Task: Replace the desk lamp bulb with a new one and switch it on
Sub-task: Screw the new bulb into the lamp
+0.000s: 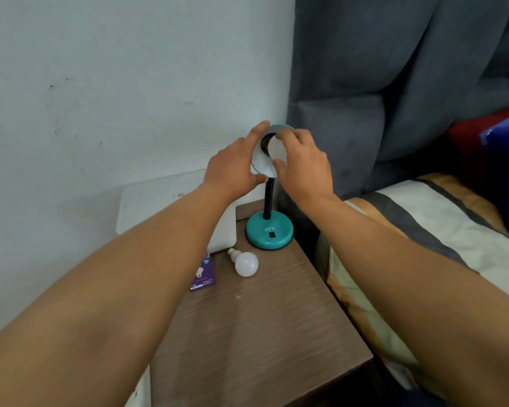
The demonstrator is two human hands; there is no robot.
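Observation:
A teal desk lamp stands on its round base (269,232) at the far end of a brown wooden bedside table (262,333), with a black neck. Its shade (262,163) is tipped so the white inside faces me. My left hand (232,168) grips the shade's left rim. My right hand (301,165) is closed around a white bulb (276,148) sitting at the dark socket inside the shade. A second white bulb (246,263) lies on its side on the table in front of the base.
A purple bulb box (204,273) lies flat left of the loose bulb. A white boxy object (171,212) stands against the wall at the table's left. A bed with striped bedding (423,230) and a grey padded headboard (394,83) borders the table's right.

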